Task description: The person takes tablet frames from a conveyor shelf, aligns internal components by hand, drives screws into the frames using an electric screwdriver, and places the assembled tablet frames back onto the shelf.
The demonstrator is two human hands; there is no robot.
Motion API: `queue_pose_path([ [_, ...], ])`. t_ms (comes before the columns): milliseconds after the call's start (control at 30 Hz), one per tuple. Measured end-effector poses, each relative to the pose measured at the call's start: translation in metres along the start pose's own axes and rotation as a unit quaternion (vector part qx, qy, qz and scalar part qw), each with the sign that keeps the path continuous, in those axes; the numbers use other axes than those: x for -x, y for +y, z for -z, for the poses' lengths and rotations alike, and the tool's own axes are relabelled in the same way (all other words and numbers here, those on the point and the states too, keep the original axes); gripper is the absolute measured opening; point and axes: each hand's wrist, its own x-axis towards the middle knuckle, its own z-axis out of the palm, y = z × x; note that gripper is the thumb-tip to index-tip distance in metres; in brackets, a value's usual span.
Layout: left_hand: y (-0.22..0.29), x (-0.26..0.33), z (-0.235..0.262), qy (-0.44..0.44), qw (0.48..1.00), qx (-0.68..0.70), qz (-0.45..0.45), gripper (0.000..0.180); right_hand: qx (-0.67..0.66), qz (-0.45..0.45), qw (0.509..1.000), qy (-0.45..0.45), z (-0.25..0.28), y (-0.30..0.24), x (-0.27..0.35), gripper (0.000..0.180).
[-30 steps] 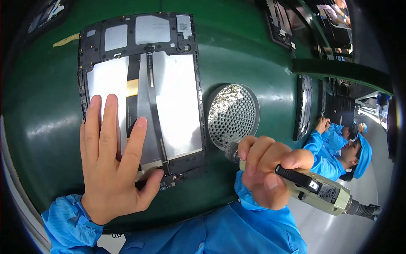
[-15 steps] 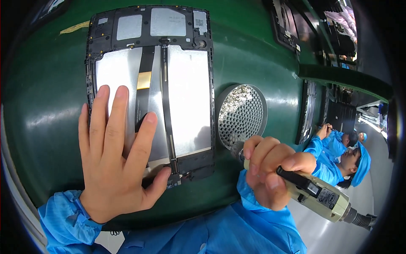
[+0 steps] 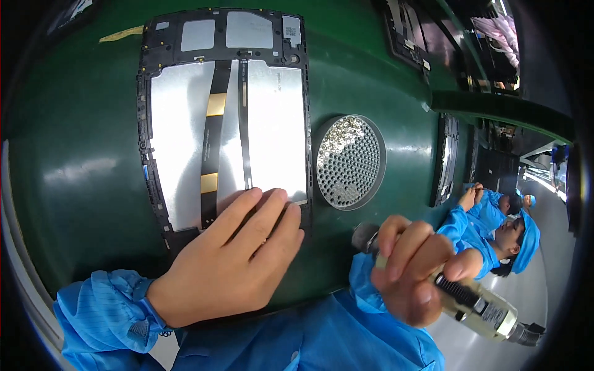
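Glossy dark-green worktop is spreading under everything, and around its round metal dish with a perforated plate the other things are lying. Small silvery screws are gathering light at the far side of that dish. Left of the dish, a flat rectangular tablet body with a black frame and silver metal plates is lying face-on to the camera, a black ribbon cable with gold patches running down its middle.

Nearer the wearer than the dish and to its left, the left hand is lying over the tablet body's near edge, its fingers bending slightly and keeping close together; its thumb is hiding, so whether it is pinching anything cannot be told. Nearer than the dish and to its right, the right hand is wrapping its fingers around a pale-green electric screwdriver with a black lever, whose metal nose is pointing leftward, apart from the dish.

Well right of the dish, a dark slim device is lying near the worktop's edge, and beyond it a co-worker in blue clothing and cap is sitting.
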Motion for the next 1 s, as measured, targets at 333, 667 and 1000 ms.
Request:
queue_pose_path([
  [333,0.0,-0.009,-0.016,0.018,0.999,0.029,0.018,0.018,0.012,-0.038,0.999,-0.021,-0.006,0.009,0.011,0.03],
  [667,0.0,-0.004,-0.015,0.016,0.999,0.018,0.021,0.02,0.022,-0.038,0.995,-0.085,-0.008,0.013,0.009,0.031],
  [1000,0.0,0.006,-0.013,0.023,0.999,0.03,0.029,0.019,0.019,-0.026,0.994,-0.109,-0.015,0.015,0.01,0.029],
])
